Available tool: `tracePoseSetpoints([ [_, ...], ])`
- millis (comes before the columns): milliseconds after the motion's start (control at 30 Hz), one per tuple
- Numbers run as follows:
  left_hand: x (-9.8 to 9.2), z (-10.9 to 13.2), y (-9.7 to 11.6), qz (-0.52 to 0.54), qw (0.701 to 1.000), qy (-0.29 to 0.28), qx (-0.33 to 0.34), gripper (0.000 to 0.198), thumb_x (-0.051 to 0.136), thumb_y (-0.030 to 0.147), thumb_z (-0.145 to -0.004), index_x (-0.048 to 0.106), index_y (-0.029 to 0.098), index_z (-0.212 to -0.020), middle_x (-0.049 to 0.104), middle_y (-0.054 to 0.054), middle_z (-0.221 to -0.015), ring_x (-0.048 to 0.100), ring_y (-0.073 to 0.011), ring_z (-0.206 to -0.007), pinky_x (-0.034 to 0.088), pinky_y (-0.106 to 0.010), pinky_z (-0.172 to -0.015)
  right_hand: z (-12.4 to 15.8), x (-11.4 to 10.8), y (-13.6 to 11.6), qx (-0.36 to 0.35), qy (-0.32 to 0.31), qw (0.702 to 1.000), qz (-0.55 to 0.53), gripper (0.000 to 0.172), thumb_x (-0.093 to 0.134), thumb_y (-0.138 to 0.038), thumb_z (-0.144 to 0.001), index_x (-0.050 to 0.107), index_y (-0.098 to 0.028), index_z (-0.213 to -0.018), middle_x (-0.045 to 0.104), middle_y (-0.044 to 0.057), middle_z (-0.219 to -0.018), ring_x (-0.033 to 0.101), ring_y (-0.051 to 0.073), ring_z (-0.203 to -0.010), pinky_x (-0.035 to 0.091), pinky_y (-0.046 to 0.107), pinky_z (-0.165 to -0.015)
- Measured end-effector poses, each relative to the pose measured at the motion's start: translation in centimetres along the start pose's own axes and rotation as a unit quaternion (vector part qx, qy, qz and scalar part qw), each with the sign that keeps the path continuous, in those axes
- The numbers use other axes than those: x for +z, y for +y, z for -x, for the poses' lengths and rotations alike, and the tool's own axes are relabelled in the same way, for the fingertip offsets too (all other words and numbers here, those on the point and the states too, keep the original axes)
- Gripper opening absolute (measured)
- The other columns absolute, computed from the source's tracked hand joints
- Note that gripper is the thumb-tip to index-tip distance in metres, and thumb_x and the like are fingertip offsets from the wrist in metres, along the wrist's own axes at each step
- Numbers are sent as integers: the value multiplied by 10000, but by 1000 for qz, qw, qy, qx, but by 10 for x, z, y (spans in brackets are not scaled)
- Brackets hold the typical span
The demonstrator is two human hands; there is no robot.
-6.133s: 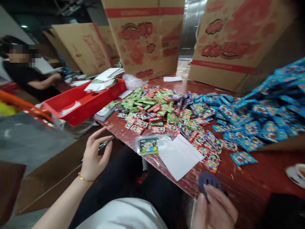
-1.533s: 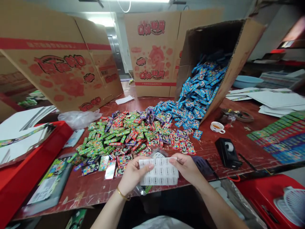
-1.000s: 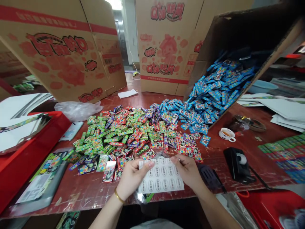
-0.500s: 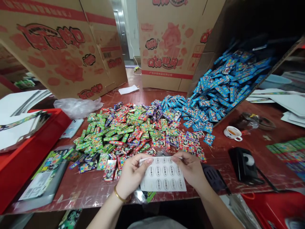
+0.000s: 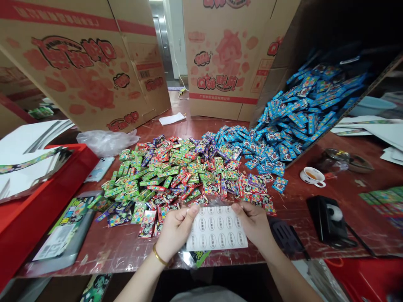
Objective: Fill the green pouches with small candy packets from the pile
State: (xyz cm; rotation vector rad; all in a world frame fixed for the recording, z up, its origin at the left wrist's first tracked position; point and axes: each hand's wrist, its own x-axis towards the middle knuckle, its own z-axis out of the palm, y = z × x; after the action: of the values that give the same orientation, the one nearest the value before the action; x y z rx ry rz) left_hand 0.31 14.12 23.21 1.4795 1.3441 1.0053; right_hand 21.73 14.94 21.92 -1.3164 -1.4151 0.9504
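Note:
A white sheet of oval stickers (image 5: 217, 230), printed in rows, is stretched between my two hands near the table's front edge. My left hand (image 5: 178, 226) pinches its upper left corner, thumb on top. At the upper right corner my right hand (image 5: 252, 222) grips it the same way. Just beyond the sheet spreads a heap of small green, red and purple candy packets (image 5: 170, 167). Beneath the sheet, a clear plastic bag with green print (image 5: 199, 256) shows in part.
Blue packets (image 5: 302, 109) spill from a tipped carton at the right. Cardboard boxes (image 5: 78, 63) stand behind. At right are a cup of tea (image 5: 312, 176) and a black tape dispenser (image 5: 330, 220). A red tray (image 5: 56, 201), a phone (image 5: 99, 169) and packaging bags (image 5: 64, 230) lie left.
The view has shifted slightly, so the scene sits a little further right. Both hands still hold the sticker sheet, now at a slightly different tilt.

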Motion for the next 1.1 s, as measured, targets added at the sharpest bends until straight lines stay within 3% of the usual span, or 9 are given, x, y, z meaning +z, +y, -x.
tracePoseSetpoints([
  [100, -1, 0, -4, 3, 1000, -11, -1, 495, 448, 489, -842, 261, 194, -491, 191, 60, -509, 190, -78, -479, 167, -221, -446, 1, -2, 5, 0, 5, 1000, 11, 463, 515, -473, -797, 294, -204, -494, 212, -61, -492, 244, 87, -457, 202, 212, -428],
  [267, 7, -3, -11, 55, 995, -74, -43, 310, 658, 440, -716, 605, 137, -679, 454, 37, -539, 368, -84, -475, 286, -192, -444, 2, -11, 17, 23, -22, 999, -1, 412, 522, -475, -788, 406, -186, -519, 290, -55, -495, 288, 93, -464, 236, 209, -434],
  [433, 40, -15, -30, 62, 990, -112, -60, 320, 680, 440, -708, 665, 133, -800, 639, -25, -649, 542, -134, -532, 430, -222, -488, 17, -35, 49, 66, -79, 994, -27, 325, 569, -451, -783, 524, -166, -634, 446, -35, -559, 413, 111, -518, 341, 211, -494],
  [533, 68, -19, -38, 40, 989, -134, -42, 282, 695, 403, -709, 667, 139, -804, 670, -45, -707, 599, -180, -611, 492, -279, -570, 37, -55, 79, 80, -46, 995, 48, 313, 556, -440, -803, 560, -158, -668, 506, -20, -587, 462, 124, -550, 376, 215, -521],
  [667, 106, -3, -42, -86, 982, -132, 108, 255, 646, 263, -790, 623, 190, -1033, 667, -70, -1008, 597, -247, -976, 447, -433, -924, 58, -74, 116, 84, 31, 982, 167, 361, 532, -437, -812, 541, -160, -581, 462, -36, -518, 423, 114, -505, 336, 205, -472],
  [800, 138, 23, -51, -285, 868, -243, 326, 277, 543, 208, -869, 570, 182, -1144, 620, -98, -1151, 557, -262, -1094, 473, -429, -943, 60, -75, 131, 81, 50, 974, 204, 354, 514, -434, -824, 562, -166, -597, 492, -25, -528, 471, 139, -526, 393, 233, -522],
  [933, 150, 28, -71, -357, 826, -284, 332, 428, 578, 288, -855, 493, 126, -1241, 525, -130, -1301, 485, -292, -1192, 462, -439, -977, 61, -77, 117, 59, 81, 963, 251, 308, 490, -386, -849, 611, -149, -1004, 626, 88, -826, 578, 236, -763, 466, 351, -728],
  [1033, 149, 24, -82, -352, 826, -291, 331, 454, 545, 325, -874, 457, 148, -1282, 491, -114, -1343, 440, -277, -1236, 435, -427, -1010, 71, -92, 104, 46, 154, 910, 383, 488, 485, -389, -865, 434, -157, -1291, 534, 172, -1165, 490, 334, -1056, 401, 485, -885],
  [1100, 147, 25, -87, -351, 826, -289, 333, 470, 532, 329, -881, 427, 168, -1310, 477, -108, -1357, 432, -269, -1244, 427, -421, -1018, 77, -103, 107, 80, 169, 873, 450, 596, 553, -408, -822, 380, -151, -1330, 489, 193, -1210, 444, 388, -1094, 388, 548, -870],
])
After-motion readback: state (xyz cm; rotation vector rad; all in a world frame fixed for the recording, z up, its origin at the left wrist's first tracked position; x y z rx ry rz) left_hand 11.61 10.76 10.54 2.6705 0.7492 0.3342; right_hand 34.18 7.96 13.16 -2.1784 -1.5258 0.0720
